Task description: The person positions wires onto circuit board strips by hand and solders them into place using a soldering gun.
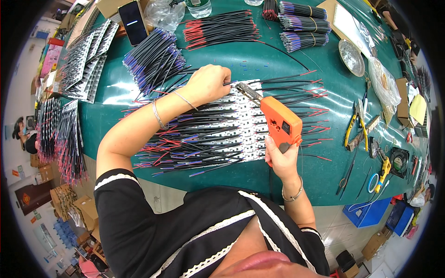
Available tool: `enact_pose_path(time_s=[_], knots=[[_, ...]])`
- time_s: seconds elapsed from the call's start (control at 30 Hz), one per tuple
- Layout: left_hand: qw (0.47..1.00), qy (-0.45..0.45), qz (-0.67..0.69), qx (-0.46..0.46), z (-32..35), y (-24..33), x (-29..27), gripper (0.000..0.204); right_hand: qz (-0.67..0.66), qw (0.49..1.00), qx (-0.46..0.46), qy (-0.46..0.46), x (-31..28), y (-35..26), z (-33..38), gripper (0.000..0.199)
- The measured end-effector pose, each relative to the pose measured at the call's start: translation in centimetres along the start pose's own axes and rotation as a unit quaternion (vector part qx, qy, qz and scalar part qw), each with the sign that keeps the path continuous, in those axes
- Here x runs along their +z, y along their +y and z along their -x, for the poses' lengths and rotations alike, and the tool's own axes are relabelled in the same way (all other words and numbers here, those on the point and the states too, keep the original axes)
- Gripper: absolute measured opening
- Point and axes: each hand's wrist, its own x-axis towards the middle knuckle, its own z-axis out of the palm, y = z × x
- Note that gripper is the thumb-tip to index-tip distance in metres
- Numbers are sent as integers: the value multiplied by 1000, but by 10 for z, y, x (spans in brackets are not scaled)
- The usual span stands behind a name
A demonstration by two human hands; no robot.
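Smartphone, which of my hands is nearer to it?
Left. Your left hand is in front and right of the smartphone; your right hand, gripping the orange handheld tool, is farther right and closer to you.

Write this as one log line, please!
left grip: wire | right grip: orange tool | tool tip: over white boards | table: phone, pliers

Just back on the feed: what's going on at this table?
A person's right hand holds an orange tool, its tip near the top of the white boards. The left hand is beside that tip, pinching what looks like a dark wire. Wires stick out from both sides of the boards. More wire piles lie beyond.
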Motion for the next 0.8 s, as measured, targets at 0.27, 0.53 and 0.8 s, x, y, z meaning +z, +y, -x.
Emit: enact_pose_path(time_s=[0.27,0.53,0.8], knots=[[1000,-16,9,7,-5,-3,-2,15,8,1000,-1,-5,2,1,0,19],[1000,-14,13,14,-9,-7,1,17,35,999,-13,-18,5,3,0,16],[998,-33,52,-10,-12,-12,5,19,44,999,-16,-12,4,7,2,16]])
